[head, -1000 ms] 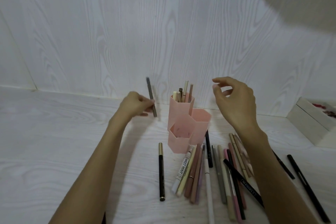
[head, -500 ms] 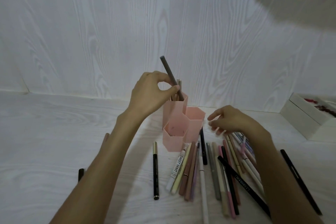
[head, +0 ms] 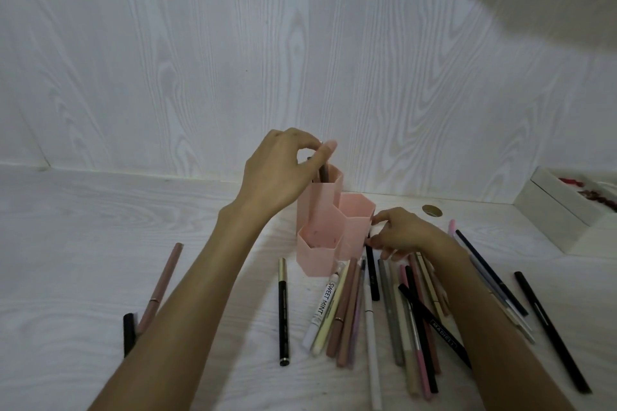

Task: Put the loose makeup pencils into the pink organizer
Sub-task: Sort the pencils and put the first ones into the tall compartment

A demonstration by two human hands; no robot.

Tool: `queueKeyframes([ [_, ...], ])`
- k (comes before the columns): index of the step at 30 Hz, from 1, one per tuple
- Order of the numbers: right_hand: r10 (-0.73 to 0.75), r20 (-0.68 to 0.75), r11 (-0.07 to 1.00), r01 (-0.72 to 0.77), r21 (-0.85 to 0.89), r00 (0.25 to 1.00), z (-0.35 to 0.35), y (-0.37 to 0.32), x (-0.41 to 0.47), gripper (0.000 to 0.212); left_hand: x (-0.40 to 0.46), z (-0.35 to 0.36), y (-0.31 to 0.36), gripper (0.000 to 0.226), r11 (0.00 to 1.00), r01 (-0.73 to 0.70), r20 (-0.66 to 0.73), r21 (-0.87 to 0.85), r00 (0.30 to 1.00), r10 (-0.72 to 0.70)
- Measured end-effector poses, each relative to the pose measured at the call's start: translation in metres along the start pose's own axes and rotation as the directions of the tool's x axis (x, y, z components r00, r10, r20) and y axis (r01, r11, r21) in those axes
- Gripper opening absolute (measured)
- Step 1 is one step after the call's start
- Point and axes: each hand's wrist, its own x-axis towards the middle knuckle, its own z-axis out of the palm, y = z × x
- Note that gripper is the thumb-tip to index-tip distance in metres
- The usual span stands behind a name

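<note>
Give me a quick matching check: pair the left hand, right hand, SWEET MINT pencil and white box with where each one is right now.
Things:
1. left hand
2. right hand
3. SWEET MINT pencil
4. white box

Places:
A. lying on the table just in front of the organizer
B. at the far right edge of the table
C. over the tallest compartment, lowering a dark pencil into it
D. low on the pile of loose pencils, right of the organizer

Pairs: 1-C, 2-D, 3-A, 4-B
</note>
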Motion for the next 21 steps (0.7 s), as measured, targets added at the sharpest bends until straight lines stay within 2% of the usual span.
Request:
queueKeyframes([
  [3, -0.031, 0.054, 1.0, 0.031, 0.002, 0.998, 0.002, -0.002, 0.0, 0.061, 0.001, -0.003, 0.0, 0.049, 0.996, 0.04, 0.011, -0.078, 0.999, -0.039],
  [7, -0.046, 0.061, 0.999, 0.046, -0.006, 0.997, 0.002, 0.0, 0.001, 0.051, 0.0, -0.022, -0.006, 0.039, 0.992, 0.103, -0.021, -0.069, 0.994, -0.105],
  [9, -0.054, 0.04, 0.998, 0.054, -0.006, 0.998, 0.002, 0.001, 0.002, 0.049, -0.003, -0.041, -0.014, 0.031, 0.984, 0.176, 0.049, 0.032, 0.983, -0.177],
  [11, -0.051, 0.005, 0.999, 0.051, -0.003, 0.999, 0.003, 0.003, 0.001, 0.048, -0.008, -0.063, -0.026, 0.028, 0.934, 0.278, 0.197, 0.223, 0.926, -0.322],
  [13, -0.047, -0.039, 0.999, 0.047, -0.009, 0.998, 0.005, 0.004, 0.0, 0.047, -0.019, -0.084, -0.04, 0.03, 0.827, 0.384, 0.28, 0.41, 0.81, -0.515],
  [16, -0.042, -0.09, 0.999, 0.04, -0.021, 0.995, 0.009, 0.003, -0.003, 0.045, -0.047, -0.111, -0.062, 0.044, 0.645, 0.454, 0.302, 0.615, 0.62, -0.724],
  [20, -0.026, -0.124, 0.999, 0.022, -0.031, 0.992, 0.011, -0.001, -0.01, 0.05, -0.097, -0.121, -0.079, 0.046, 0.5, 0.404, 0.434, 0.766, 0.249, -0.866],
  [21, -0.021, -0.133, 0.999, 0.018, -0.028, 0.991, 0.011, 0.0, -0.01, 0.053, -0.107, -0.119, -0.081, 0.047, 0.495, 0.371, 0.456, 0.786, 0.193, -0.869],
])
